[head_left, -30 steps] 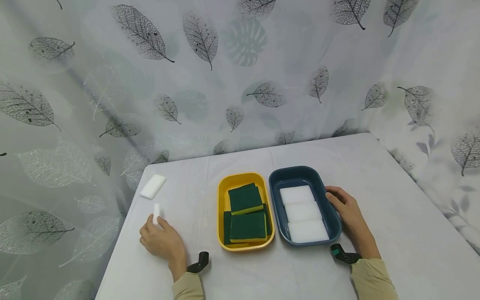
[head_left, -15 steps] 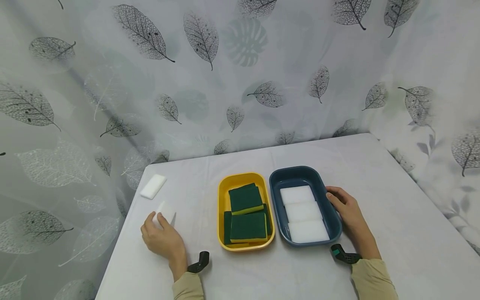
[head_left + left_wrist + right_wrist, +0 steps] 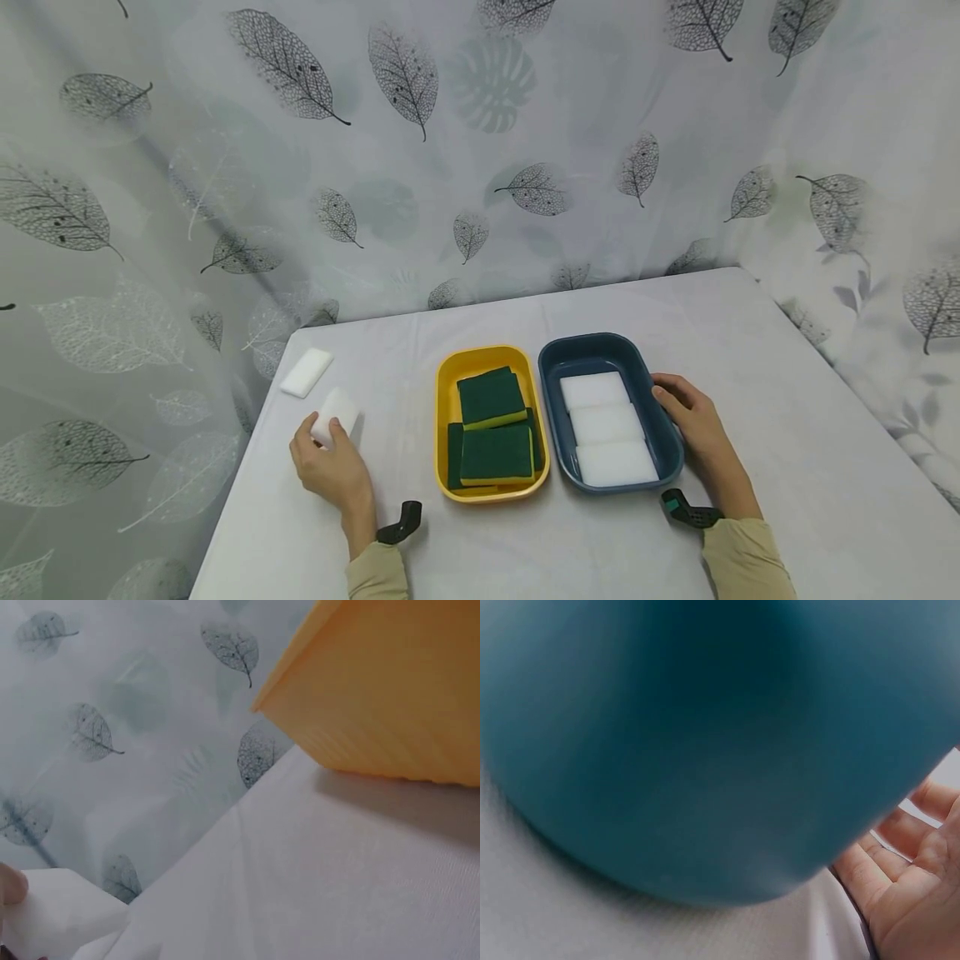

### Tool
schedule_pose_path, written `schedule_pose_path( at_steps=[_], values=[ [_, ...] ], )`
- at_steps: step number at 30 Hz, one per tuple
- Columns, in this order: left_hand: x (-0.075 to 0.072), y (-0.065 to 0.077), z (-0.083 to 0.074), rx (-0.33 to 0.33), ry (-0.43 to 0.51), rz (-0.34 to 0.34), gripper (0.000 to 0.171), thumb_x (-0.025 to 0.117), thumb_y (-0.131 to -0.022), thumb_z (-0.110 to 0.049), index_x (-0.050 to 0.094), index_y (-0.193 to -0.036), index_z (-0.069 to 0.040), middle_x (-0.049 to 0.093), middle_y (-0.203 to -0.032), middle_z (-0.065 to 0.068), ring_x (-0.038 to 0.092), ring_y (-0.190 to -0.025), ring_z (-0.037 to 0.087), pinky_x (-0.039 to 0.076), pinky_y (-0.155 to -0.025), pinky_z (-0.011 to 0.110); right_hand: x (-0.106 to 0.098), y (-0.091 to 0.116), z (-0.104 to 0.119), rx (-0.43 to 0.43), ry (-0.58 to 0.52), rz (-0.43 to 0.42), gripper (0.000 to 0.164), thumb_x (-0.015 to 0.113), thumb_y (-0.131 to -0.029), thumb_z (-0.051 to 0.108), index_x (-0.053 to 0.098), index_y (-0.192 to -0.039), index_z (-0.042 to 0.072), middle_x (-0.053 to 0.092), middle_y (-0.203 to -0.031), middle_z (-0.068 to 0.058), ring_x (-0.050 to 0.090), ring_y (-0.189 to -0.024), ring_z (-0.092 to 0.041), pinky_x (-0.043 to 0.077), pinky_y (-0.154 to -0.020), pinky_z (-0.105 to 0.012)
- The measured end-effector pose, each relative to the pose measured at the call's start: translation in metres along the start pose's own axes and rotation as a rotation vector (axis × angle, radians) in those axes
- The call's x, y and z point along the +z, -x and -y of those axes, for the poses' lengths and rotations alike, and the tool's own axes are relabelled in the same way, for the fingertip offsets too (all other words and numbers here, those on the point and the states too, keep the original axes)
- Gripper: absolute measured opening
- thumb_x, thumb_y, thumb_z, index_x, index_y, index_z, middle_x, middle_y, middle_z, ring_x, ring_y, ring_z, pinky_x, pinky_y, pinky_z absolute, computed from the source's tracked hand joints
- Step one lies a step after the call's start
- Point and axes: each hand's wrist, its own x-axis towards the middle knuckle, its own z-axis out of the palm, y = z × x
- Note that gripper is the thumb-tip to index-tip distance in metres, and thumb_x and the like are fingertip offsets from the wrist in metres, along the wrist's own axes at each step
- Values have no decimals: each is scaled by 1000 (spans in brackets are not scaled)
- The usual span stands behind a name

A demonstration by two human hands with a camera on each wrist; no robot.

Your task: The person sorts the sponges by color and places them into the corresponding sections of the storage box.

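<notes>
My left hand (image 3: 333, 472) pinches a white sponge block (image 3: 337, 412) between thumb and fingers, at the left of the table. In the left wrist view the same white sponge (image 3: 64, 911) shows at the lower left beside a fingertip. Beyond it lies another white sponge (image 3: 306, 372). My right hand (image 3: 699, 421) rests against the right side of a dark blue tray (image 3: 662, 425), which holds white sponges (image 3: 606, 423) in a row. The right wrist view shows its relaxed fingers (image 3: 866, 874) along the tray's outer wall.
A yellow tray (image 3: 444, 392) stands left of the blue one, holding several green-and-yellow scouring sponges (image 3: 497, 452). White cloth covers the table (image 3: 525, 554). A leaf-patterned curtain (image 3: 420, 208) hangs behind and at both sides.
My left hand has turned the white sponge so its broad face shows, and has moved slightly up and right with it. My right hand and both trays have stayed in place.
</notes>
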Motion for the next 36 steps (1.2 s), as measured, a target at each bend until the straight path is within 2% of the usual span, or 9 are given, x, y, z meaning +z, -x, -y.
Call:
schedule_pose_path(
  at_steps=[4,9,12,15,18,24,27,33,36],
  values=[
    [4,3,-8,-6,14,17,32,72,-95,-5,69,-126,1,67,-128,23,60,-105,33,40,-86,37,0,0,1,9,-3,9,57,51,-109,45,52,-148,3,55,-148,-22,47,-107,15,41,-90,-5],
    [8,6,-19,-17,63,55,33,72,-95,-4,66,-127,1,66,-128,21,57,-101,25,38,-84,30,0,1,1,8,-9,8,57,52,-108,45,52,-148,3,57,-145,-18,48,-107,15,41,-90,-4],
    [8,9,-26,-19,63,96,36,71,-94,-3,63,-128,1,66,-126,19,53,-93,19,39,-79,25,-1,0,1,6,-11,1,56,53,-108,44,54,-147,4,62,-136,-1,49,-107,15,41,-89,-4],
    [8,11,-33,-25,40,147,39,72,-92,-3,61,-130,-1,66,-122,19,52,-83,15,40,-70,19,-2,0,0,5,-26,-1,55,53,-108,44,55,-146,5,59,-123,19,49,-107,14,42,-89,-5],
    [8,12,-38,-40,34,200,42,72,-92,-3,60,-132,-2,66,-122,18,55,-81,16,42,-66,14,-2,0,-1,2,-37,1,55,54,-108,44,55,-145,4,54,-116,30,50,-107,14,43,-89,-5],
    [6,15,-55,-114,135,321,50,71,-94,-1,53,-141,-5,60,-126,17,61,-94,22,47,-68,11,-2,0,-1,-2,-35,2,54,54,-108,43,55,-145,4,56,-118,26,50,-106,15,43,-88,-4],
    [6,17,-64,-166,200,392,54,69,-95,0,49,-145,-6,56,-127,16,62,-97,19,51,-71,13,-2,0,-1,-13,-29,4,55,54,-108,44,55,-145,4,57,-120,23,50,-106,15,44,-88,-5],
    [7,24,-82,-240,285,511,57,69,-96,-3,44,-148,-8,52,-126,13,66,-92,11,59,-76,20,-2,0,-4,-32,-8,-2,53,54,-108,43,56,-145,4,54,-116,29,49,-106,16,44,-88,-6],
    [8,29,-90,-254,301,563,58,69,-97,-4,43,-149,-10,52,-128,14,65,-98,14,60,-78,19,-2,0,-4,-29,1,-3,54,54,-108,43,56,-145,4,58,-121,21,48,-106,16,43,-89,-6]
  ],
)
